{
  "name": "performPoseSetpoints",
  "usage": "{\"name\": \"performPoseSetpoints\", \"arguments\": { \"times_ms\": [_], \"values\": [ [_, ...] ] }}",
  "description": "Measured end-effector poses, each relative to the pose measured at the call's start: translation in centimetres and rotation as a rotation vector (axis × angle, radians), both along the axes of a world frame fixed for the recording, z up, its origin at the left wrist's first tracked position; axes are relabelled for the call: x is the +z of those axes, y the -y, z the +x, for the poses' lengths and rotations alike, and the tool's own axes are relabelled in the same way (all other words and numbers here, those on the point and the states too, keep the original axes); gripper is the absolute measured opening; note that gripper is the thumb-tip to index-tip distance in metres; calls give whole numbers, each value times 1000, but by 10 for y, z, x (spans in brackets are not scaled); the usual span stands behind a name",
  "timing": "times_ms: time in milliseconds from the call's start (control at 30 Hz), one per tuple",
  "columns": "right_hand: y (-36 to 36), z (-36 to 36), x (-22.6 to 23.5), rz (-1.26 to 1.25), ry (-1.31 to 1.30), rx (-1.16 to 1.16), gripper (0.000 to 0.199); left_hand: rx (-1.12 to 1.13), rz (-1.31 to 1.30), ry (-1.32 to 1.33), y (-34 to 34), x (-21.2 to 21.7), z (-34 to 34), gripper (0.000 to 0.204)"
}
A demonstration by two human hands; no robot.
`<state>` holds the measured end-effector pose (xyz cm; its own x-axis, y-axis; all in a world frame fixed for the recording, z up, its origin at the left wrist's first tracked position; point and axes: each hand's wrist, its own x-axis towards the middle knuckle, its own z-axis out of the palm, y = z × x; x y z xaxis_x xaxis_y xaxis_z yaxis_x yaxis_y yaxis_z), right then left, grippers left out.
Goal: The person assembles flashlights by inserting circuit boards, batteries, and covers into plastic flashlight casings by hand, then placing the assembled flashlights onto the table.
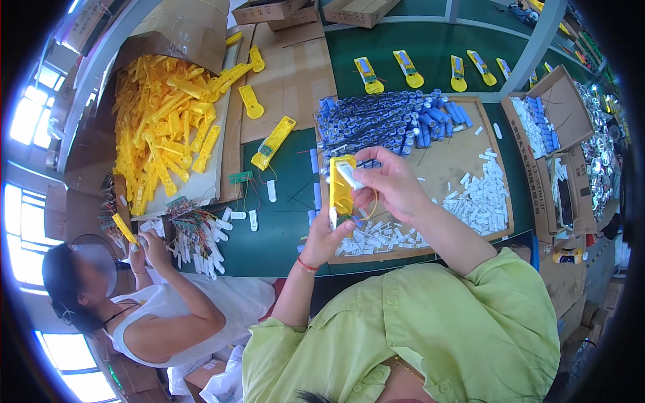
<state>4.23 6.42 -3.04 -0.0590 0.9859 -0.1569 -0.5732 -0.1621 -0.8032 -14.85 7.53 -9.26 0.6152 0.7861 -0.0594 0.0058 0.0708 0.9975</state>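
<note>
My left hand [321, 236] is closed round the lower end of a yellow plastic housing [341, 196], held upright above the bench with its hollow side in view. A small green circuit board and a thin wire show at its lower end. Between the thumb and fingers of my right hand [398, 187] is a white rectangular plastic piece [348, 174], tilted against the housing's upper part. Whether it sits inside the housing cannot be made out. Just beyond my hands lies a heap of blue cylindrical cells [376, 124]. Small white plastic parts [478, 201] are scattered to the right.
Yellow housings [158, 121] spill from a large carton at left. Several fitted housings [407, 67] line the far bench. A cardboard box [554, 107] holds more blue cells at right. At lower left a co-worker [161, 302] handles a yellow housing beside wired boards [191, 225].
</note>
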Motion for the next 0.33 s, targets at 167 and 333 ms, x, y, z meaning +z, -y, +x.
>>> {"name": "performPoseSetpoints", "arguments": {
  "times_ms": [167, 333],
  "values": [
    [-5, 5, -22, 122, 588, -329, 15, -29, 95, -53, 24, -2, 11, 48],
    [-11, 17, -36, 612, 1334, -698, 16, -71, -126, -61, 41, 6, 18, 55]
  ]
}}
